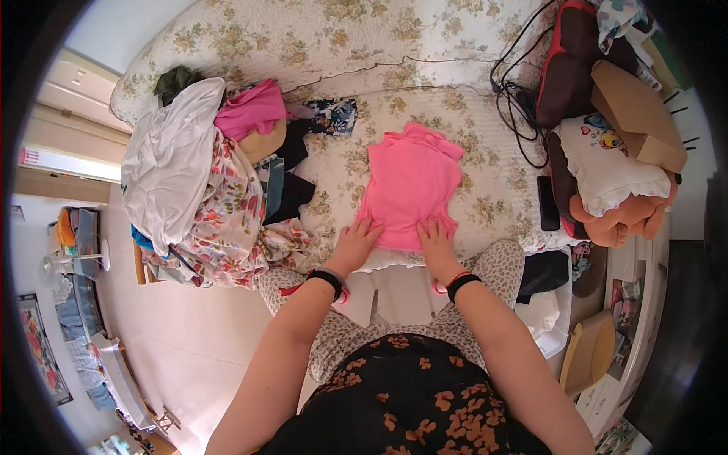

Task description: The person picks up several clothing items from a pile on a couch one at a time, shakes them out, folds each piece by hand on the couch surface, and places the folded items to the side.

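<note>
A pink garment point(414, 186), which looks like a knit top, lies spread on the floral quilted cover point(337, 189) in front of me. Its far end is bunched in loose folds. On the near left corner rests my left hand point(356, 243), fingers stretched out and apart. My right hand point(437, 244) presses flat on the near right corner, its fingers also spread. Neither hand grips the cloth. The near edge of the garment runs between both hands, close to the front edge of the cover.
A heap of clothes point(220, 205) is piled at the left, with a white cloth point(171, 163) on top. Black cables point(516, 102) lie at the far right. Nearby are a dark phone point(547, 203), a white cushion point(610, 163) and a cardboard box point(637, 114).
</note>
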`<state>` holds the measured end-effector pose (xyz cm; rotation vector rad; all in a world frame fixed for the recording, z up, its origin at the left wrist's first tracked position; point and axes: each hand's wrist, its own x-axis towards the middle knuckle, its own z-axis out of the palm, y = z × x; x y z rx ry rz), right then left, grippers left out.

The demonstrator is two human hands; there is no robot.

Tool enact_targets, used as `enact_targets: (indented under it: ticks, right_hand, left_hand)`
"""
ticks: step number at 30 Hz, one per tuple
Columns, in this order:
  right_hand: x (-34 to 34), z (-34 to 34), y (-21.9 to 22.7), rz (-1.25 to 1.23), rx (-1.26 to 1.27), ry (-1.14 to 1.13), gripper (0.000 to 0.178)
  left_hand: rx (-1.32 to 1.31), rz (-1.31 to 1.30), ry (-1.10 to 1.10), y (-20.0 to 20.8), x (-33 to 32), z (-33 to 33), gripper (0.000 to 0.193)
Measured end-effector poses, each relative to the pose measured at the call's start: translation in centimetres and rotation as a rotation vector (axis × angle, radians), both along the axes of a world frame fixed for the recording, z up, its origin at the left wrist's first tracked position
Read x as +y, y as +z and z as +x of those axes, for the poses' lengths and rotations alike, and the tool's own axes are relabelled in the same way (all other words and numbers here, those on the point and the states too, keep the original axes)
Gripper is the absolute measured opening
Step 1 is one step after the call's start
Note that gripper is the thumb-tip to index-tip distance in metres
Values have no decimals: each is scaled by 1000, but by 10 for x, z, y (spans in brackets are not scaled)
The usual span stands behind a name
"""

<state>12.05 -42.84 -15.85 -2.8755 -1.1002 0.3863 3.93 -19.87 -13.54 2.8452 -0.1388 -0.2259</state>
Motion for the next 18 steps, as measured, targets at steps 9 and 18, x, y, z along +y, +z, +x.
enact_targets:
  ticks: [9, 18]
  right_hand:
    - [-10, 31, 65, 86, 391, 98, 24]
    - [-28, 70, 30, 100, 491, 310, 25]
  left_hand:
    - [122, -303, -51, 30, 29, 20, 27]
    - [360, -38, 87, 62, 12, 72, 26]
